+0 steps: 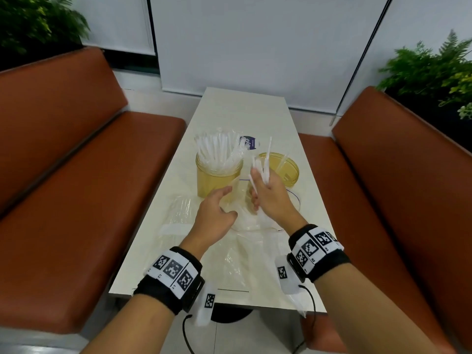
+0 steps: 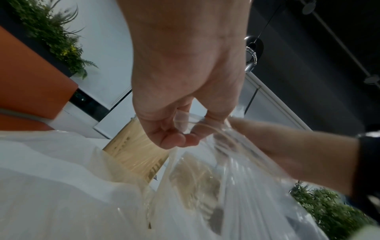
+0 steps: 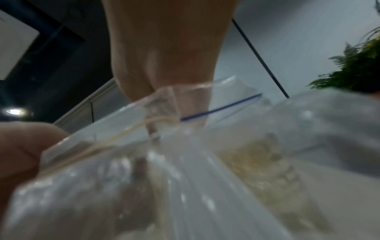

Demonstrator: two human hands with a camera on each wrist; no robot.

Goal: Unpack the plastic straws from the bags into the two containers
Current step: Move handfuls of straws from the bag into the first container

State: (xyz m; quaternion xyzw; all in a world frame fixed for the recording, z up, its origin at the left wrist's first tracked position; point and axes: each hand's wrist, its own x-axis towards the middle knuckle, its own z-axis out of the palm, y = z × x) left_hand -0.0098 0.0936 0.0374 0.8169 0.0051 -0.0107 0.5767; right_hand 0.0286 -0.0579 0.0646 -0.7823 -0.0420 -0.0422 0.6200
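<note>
Two amber containers stand mid-table. The left container [image 1: 217, 180] is packed with white straws [image 1: 217, 146]. The right container [image 1: 286, 172] holds only a few. My right hand [image 1: 267, 191] grips a bunch of white straws [image 1: 263, 166] that point up, just in front of the right container. Below it lies a clear zip bag [image 1: 246, 222]. My left hand [image 1: 219, 208] pinches the bag's open edge, as the left wrist view shows at its fingers [image 2: 180, 138] on the bag [image 2: 226, 186]. The right wrist view is blurred, with the bag [image 3: 185, 162] under my palm.
A full clear bag of straws [image 1: 178, 215] lies left of my left hand. Crumpled empty bags [image 1: 242, 264] cover the near end of the white table [image 1: 245, 111]. A bag with a purple label [image 1: 249, 143] lies behind the containers. Orange benches [image 1: 76, 200] flank both sides.
</note>
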